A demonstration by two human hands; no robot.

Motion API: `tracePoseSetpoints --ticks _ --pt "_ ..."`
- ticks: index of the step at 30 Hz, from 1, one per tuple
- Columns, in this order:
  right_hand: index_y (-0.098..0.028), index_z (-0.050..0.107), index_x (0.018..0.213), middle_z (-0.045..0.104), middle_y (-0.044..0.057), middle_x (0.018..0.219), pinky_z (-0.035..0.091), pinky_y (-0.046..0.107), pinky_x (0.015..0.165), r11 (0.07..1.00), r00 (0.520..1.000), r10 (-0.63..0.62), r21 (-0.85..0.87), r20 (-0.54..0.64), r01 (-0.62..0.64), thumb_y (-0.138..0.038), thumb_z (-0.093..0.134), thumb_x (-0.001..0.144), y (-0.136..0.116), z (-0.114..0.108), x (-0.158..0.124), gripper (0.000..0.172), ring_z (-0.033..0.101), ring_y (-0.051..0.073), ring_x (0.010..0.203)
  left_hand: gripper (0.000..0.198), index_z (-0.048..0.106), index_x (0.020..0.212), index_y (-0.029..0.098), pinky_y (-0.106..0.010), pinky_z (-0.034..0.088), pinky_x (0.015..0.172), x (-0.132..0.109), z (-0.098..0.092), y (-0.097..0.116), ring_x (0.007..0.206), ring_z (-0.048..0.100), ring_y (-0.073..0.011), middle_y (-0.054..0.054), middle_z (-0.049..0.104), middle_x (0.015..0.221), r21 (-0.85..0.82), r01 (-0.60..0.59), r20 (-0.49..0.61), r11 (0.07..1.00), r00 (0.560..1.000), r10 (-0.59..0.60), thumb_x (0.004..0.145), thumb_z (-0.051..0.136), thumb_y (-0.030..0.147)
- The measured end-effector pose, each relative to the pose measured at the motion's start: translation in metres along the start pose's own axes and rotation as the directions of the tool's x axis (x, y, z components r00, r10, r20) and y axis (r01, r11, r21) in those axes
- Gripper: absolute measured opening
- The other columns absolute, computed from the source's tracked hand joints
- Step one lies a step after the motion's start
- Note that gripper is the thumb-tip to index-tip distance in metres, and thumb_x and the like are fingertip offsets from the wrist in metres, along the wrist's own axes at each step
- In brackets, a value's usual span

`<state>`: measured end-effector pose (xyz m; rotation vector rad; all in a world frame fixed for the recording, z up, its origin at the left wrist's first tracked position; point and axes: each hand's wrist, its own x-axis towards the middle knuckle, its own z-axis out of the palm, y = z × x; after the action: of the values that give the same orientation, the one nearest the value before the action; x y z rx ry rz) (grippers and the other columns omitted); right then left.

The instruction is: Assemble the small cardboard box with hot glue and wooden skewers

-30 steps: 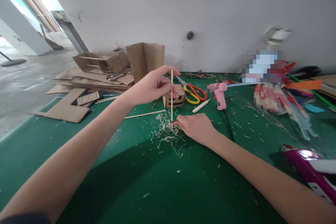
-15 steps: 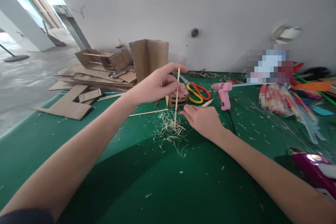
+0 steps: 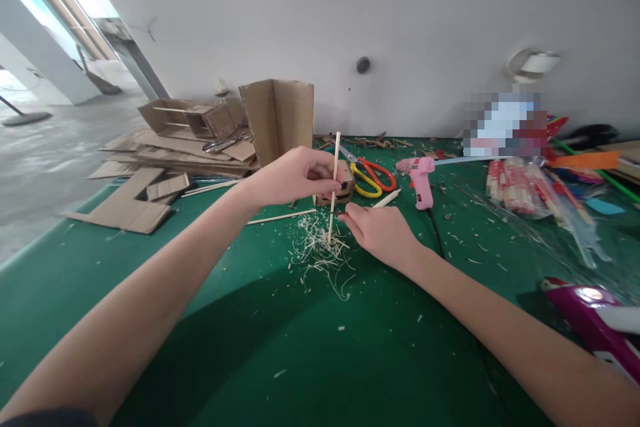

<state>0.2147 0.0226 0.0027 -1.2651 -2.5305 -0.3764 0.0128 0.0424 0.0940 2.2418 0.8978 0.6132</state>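
Note:
My left hand (image 3: 310, 177) is closed in a pinch around a thin wooden stick (image 3: 336, 157), which it holds nearly upright. The stick's lower end rests among curly wood shavings (image 3: 323, 257) on the green tabletop. My right hand (image 3: 383, 230) grips a small knife (image 3: 335, 213); its thin dark blade touches the lower part of the stick, and most of it is hidden by the fingers. Behind that hand a white pointed rod (image 3: 389, 198) sticks out; I cannot tell whether it belongs to the knife. A small cardboard box (image 3: 346, 190) stands behind the stick.
Scissors (image 3: 373, 180) with red and yellow handles and a pink glue gun (image 3: 423, 183) lie beyond my right hand. Cardboard sheets (image 3: 135, 193) and a folded cardboard panel (image 3: 293, 113) are at the back left. Bagged sticks (image 3: 513, 187) and a purple tool (image 3: 590, 320) are on the right.
My left hand has slid down the stick, its fingers now lower and more closed. My right hand and the blade stay low at the stick. The view has shifted slightly.

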Motion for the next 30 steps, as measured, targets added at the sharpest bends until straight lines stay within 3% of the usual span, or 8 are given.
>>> tracePoseSetpoints --ticks 8,15,20,26,30 --pt "-0.018 0.063 0.086 0.069 0.003 0.064 0.013 0.028 0.049 0.995 0.989 -0.090 -0.019 0.115 0.093 -0.042 0.033 0.100 -0.002 0.004 -0.010 0.040 0.058 0.014 0.050 0.013 0.067 0.085 0.016 -0.022 0.053 0.063 -0.002 0.000 0.002 0.071 0.069 -0.0133 -0.003 0.072 0.075 0.058 0.024 -0.047 0.998 0.999 -0.022 0.085 0.060 0.027" --pt "-0.016 0.062 0.084 0.068 0.003 0.065 0.014 0.027 0.047 0.999 0.997 -0.005 -0.035 -0.083 0.002 -0.040 0.028 0.101 -0.007 0.007 -0.006 0.045 0.055 0.012 0.049 0.014 0.068 0.086 0.016 -0.022 0.054 0.061 -0.003 -0.002 0.002 0.071 0.071 -0.0146 -0.003 0.074 0.077 0.019 0.047 -0.034 0.999 0.998 -0.047 0.083 0.064 0.029" --pt "-0.017 0.061 0.077 0.064 0.001 0.056 0.012 0.028 0.046 0.995 0.995 -0.089 -0.051 -0.039 0.087 -0.044 0.028 0.101 -0.010 0.010 -0.006 0.048 0.049 0.010 0.043 0.015 0.068 0.082 0.016 -0.023 0.056 0.063 -0.003 -0.003 -0.002 0.071 0.071 -0.0148 -0.003 0.073 0.074 0.029 0.042 -0.041 0.999 0.998 -0.041 0.084 0.062 0.030" --pt "-0.016 0.062 0.080 0.066 0.003 0.059 0.014 0.026 0.046 0.998 0.984 -0.031 -0.058 -0.175 0.021 -0.040 0.027 0.101 -0.002 0.011 -0.001 0.048 0.056 0.013 0.048 0.016 0.068 0.085 0.017 -0.023 0.056 0.063 -0.001 -0.003 -0.005 0.073 0.071 -0.0153 -0.004 0.074 0.077 0.030 0.037 -0.024 0.999 0.999 -0.037 0.084 0.062 0.031" --pt "-0.015 0.062 0.084 0.065 0.004 0.056 0.014 0.027 0.047 0.999 0.992 -0.037 -0.038 -0.118 0.033 -0.041 0.025 0.101 0.000 0.011 0.001 0.048 0.055 0.013 0.047 0.016 0.068 0.084 0.016 -0.024 0.056 0.063 0.000 -0.001 -0.007 0.073 0.071 -0.0155 -0.004 0.074 0.077 0.025 0.045 -0.033 0.999 0.998 -0.044 0.083 0.063 0.031"
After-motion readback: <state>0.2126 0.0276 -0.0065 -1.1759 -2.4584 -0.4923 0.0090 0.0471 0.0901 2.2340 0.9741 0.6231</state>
